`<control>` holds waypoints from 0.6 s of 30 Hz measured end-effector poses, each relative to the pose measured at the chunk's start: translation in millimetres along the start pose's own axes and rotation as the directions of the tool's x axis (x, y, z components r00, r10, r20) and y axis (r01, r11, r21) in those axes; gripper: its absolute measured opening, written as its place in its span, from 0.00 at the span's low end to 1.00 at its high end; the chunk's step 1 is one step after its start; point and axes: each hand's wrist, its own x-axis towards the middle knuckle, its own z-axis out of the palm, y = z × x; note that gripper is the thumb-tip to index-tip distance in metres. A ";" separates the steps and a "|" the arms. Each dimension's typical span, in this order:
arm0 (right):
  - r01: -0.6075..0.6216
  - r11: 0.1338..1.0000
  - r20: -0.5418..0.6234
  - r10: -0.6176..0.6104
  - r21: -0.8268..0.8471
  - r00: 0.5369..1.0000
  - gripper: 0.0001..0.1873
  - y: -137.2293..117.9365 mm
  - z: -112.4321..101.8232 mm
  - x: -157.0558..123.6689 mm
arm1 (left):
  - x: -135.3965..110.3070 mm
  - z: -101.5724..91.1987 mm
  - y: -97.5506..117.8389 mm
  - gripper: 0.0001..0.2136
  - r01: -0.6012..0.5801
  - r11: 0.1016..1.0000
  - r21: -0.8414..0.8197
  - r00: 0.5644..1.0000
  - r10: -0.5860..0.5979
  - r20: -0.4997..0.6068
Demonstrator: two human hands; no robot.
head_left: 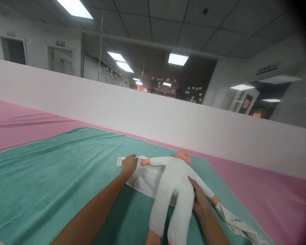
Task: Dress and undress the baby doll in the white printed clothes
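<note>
A baby doll (177,177) with a soft white body lies face up, its arms spread and its head pointing away from me. Beneath it a white cloth (148,180), which looks like a baby garment, is spread out to the left. My left hand (129,165) is closed on the left part of this cloth, beside the doll's hand. My right hand (199,197) holds the doll's side at the hip, thumb up on the body; its other fingers are partly hidden. A printed white piece of cloth (236,221) trails to the right from the doll's other hand.
A green sheet (66,163) covers the surface over a pink one (260,183). A low white partition (142,115) runs along the far side. Behind it are glass panes with heart-shaped notes (163,85), and doors.
</note>
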 end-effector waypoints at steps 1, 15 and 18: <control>-0.038 0.999 0.014 0.038 0.019 0.999 0.22 2.1 2.0 0.9 | 0.1 -1.1 2.0 0.12 -0.005 1.000 -0.031 1.000 0.004 -0.009; -0.149 0.989 0.206 0.141 0.022 0.968 0.27 30.7 62.3 -7.0 | -21.8 0.5 60.6 0.11 -0.189 0.897 -0.398 0.975 0.221 0.035; -0.190 0.981 0.187 0.183 0.023 0.965 0.27 29.6 67.3 -2.7 | -17.5 -5.2 60.2 0.09 -0.149 0.922 -0.358 0.978 0.191 0.085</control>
